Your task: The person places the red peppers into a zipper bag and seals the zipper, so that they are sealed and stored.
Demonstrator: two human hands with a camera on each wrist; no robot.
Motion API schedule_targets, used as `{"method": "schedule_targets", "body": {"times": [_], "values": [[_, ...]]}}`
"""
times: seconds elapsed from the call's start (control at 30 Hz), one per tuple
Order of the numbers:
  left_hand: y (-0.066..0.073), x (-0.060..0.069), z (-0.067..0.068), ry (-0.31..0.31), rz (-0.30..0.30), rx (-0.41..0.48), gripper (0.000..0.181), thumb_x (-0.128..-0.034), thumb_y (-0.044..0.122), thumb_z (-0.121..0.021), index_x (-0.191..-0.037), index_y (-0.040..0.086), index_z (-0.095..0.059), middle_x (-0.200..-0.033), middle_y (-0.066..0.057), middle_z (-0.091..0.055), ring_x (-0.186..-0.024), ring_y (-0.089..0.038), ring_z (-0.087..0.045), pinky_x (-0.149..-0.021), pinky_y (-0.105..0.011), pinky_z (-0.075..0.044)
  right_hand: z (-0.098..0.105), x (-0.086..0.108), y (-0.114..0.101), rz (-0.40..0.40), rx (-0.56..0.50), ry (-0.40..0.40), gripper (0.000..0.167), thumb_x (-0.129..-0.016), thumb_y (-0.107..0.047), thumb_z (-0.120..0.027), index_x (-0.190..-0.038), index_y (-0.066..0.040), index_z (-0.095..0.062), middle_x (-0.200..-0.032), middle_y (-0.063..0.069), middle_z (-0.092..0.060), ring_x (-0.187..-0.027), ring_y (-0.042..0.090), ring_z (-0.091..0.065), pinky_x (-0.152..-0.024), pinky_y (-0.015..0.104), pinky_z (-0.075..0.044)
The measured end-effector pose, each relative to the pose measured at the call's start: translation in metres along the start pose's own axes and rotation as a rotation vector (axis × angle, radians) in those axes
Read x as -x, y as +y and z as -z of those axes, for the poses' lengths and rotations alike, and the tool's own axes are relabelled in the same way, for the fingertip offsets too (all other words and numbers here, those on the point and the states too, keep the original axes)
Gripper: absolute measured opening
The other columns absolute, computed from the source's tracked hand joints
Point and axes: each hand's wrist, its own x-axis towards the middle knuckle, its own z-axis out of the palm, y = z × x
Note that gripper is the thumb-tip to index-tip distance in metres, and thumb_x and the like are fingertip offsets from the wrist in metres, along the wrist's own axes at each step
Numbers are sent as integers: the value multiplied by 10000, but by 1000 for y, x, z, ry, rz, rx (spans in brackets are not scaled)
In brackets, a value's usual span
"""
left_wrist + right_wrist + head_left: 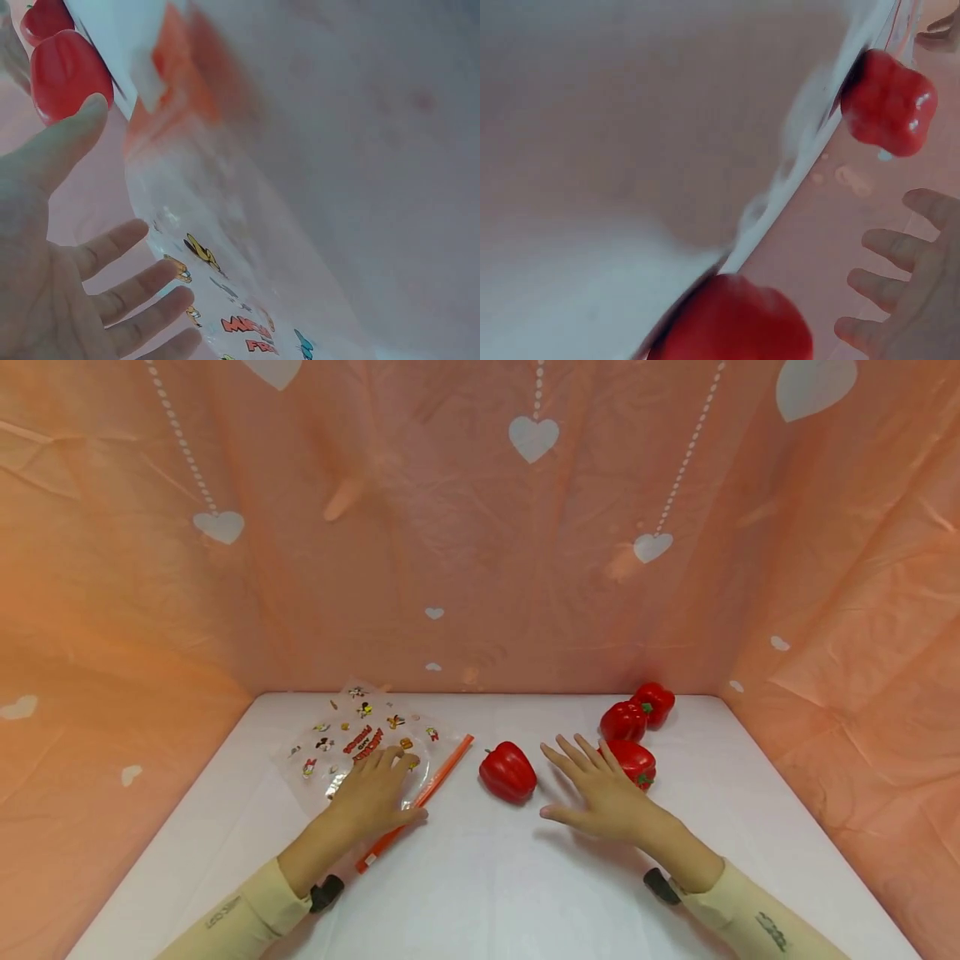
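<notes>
My left hand [369, 797], fingers spread, is over a clear bag [303, 777] printed with cartoon figures and edged by an orange strip [452, 760]. In the left wrist view the left hand [67, 262] holds nothing, the printed bag [240, 300] beyond its fingertips. A red bell pepper [507, 772] lies between the two hands. My right hand [611, 802] is spread and holds nothing, just in front of another red pepper [633, 762], which it partly covers. The right wrist view has the right hand [919, 281] below one pepper [889, 103] and right of another [735, 322].
Two more red peppers, one [623, 722] touching the other [654, 704], lie at the back right of the white table [480, 893]. Orange cloth with white hearts [480, 560] hangs behind and at both sides.
</notes>
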Motion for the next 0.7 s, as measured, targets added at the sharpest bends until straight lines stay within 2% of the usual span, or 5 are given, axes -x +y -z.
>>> {"method": "schedule_targets", "body": {"times": [0.3,0.43,0.7], "values": [[3,0,-1,-1,-8,-40,734,-846,519,-891,-1346,50,-628,-1280,-171,-608,-1199,-394,-612,-1038,-549,-532,-3,-7,-15,-15,5,2,911,-953,-589,-722,-1670,-139,-383,-1697,187,-388,-1583,468,-293,-1277,652,-169],[3,-1,-2,-25,-2,-52,727,-853,525,-886,-1353,65,-627,-1284,-170,-624,-1208,-395,-624,-1051,-548,-529,-5,-10,-19,-43,6,-7,912,-954,-607,-717,-1659,-124,-400,-1656,194,-447,-1550,461,-362,-1257,643,-254],[2,-1,-2,-78,19,-49,701,-859,485,-892,-1380,95,-630,-1315,-167,-635,-1237,-399,-629,-1079,-593,-505,-9,-17,-27,-138,12,12,918,-901,-614,-780,-1591,-89,-477,-1521,155,-586,-1412,395,-537,-1135,641,-447]]}}
